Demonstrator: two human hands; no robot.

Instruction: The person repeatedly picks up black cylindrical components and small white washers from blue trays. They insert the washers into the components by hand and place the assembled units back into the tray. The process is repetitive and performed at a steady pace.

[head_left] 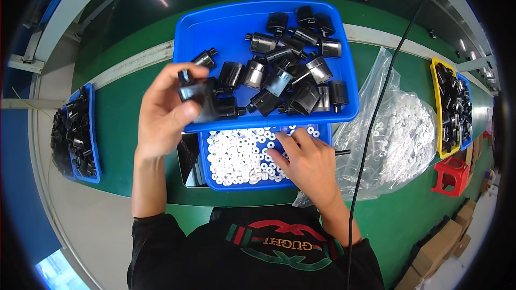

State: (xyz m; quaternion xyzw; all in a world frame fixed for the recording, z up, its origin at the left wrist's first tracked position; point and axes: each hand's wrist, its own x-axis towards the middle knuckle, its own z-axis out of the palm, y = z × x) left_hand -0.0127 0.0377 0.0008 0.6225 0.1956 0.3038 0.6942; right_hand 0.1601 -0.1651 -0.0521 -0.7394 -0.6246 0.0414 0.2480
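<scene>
One black cylinder (200, 101) is clasped between thumb and curled fingers of the left hand (161, 110), many other cylinders (255, 73) left loose beyond them, while the right hand (310, 164), fingers bent and parted, dips among loose white rings (232, 157), any grip unclear.

Rings (234, 156) lie in the nearer tray (247, 188); bag (403, 139) right.

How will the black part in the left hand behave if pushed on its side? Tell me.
The black part will probably roll, its body looking rounded, though its narrow stub may make it veer. Its shiny surface could feel slippery. It seems stiff, with no dent visible where the left hand grips.
</scene>
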